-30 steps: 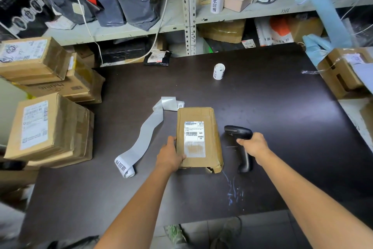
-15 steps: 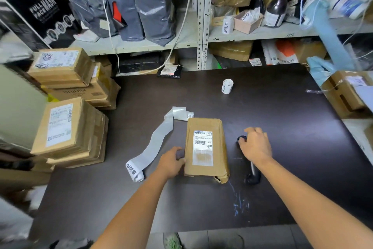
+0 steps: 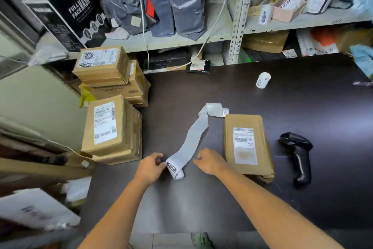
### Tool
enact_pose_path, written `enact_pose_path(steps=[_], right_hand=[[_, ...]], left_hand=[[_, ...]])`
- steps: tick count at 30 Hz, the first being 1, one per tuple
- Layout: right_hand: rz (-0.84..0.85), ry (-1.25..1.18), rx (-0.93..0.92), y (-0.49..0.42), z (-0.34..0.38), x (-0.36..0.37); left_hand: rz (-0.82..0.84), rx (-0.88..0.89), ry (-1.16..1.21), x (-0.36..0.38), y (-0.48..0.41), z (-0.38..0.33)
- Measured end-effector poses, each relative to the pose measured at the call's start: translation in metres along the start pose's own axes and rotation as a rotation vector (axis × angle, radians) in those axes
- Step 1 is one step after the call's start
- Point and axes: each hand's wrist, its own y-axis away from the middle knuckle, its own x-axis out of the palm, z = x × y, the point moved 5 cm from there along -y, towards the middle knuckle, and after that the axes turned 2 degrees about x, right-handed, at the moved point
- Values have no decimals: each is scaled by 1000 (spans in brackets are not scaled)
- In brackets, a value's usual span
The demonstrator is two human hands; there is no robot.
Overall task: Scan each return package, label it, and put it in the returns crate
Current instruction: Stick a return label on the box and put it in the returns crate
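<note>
Head-worn camera looks forward and down, seemingly close, over the table (image 3: 302,103).

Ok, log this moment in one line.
step: label | left hand: pinches label strip | right hand: beside strip | package, scanner: on table

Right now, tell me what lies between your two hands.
In the head view, the label strip's curled near end lies on the table between the left hand and the right hand.

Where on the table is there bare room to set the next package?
Widest bare patch: far table between the small label roll and the scanner, out to the right edge. Another lies between the box stacks and the label strip. Crowded around the package and strip.
</note>
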Motion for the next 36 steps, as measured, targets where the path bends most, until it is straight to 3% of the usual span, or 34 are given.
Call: enact_pose_path(steps=[3,8,11,16,24,31,36], right_hand=[[80,-70,45,-10,14,21],[171,-454,181,-21,25,39],[67,-605,168,-25,31,28],[-148,-735,156,-36,25,-4],[-383,-287,1,-27,32,-35],[-148,-270,-190,-35,56,-12],[-126,-225,-200,-37,61,-10]], left_hand=[[89,43,10,9,-6,8],[91,133,11,8,-13,-6],[67,154,91,6,-18,-19],[211,106,389,17,-23,-30],[169,128,488,13,-30,-37],[196,192,510,7,-34,-40],[205,237,464,4,-35,-39]])
